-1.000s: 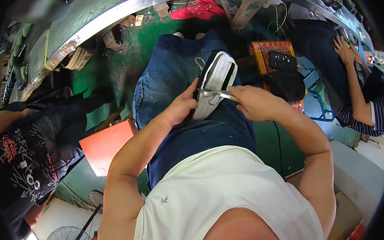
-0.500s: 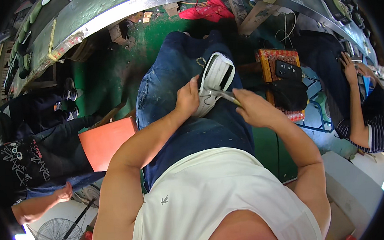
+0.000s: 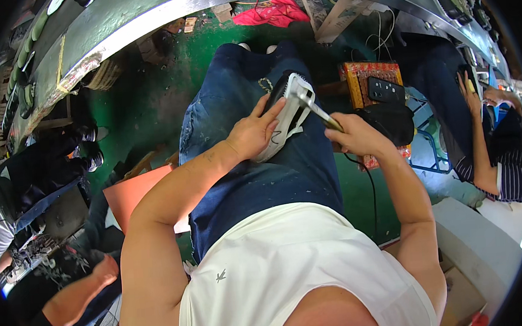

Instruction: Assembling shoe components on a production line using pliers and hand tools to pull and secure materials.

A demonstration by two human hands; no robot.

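Note:
A white shoe (image 3: 282, 126) lies sole side up across my lap, with dark lines marked near one end. My left hand (image 3: 253, 135) grips its left side, two fingers stretched along the edge. My right hand (image 3: 358, 134) is closed round the handle of a hammer (image 3: 318, 111). The hammer's metal head is over the far part of the shoe's underside; whether it touches cannot be made out. A loose strip of the shoe's material sticks out on the right side.
A metal-edged workbench (image 3: 162, 19) curves across the far side. To my right, a phone (image 3: 386, 89) and a black bag (image 3: 390, 123) lie on an orange-red stool (image 3: 357, 71). An orange box (image 3: 133, 198) stands at my left. Co-workers sit on both sides.
The hammer head has moved from the shoe's middle to its far end. My left fingers have spread forward along the shoe. The co-worker on the left has shifted.

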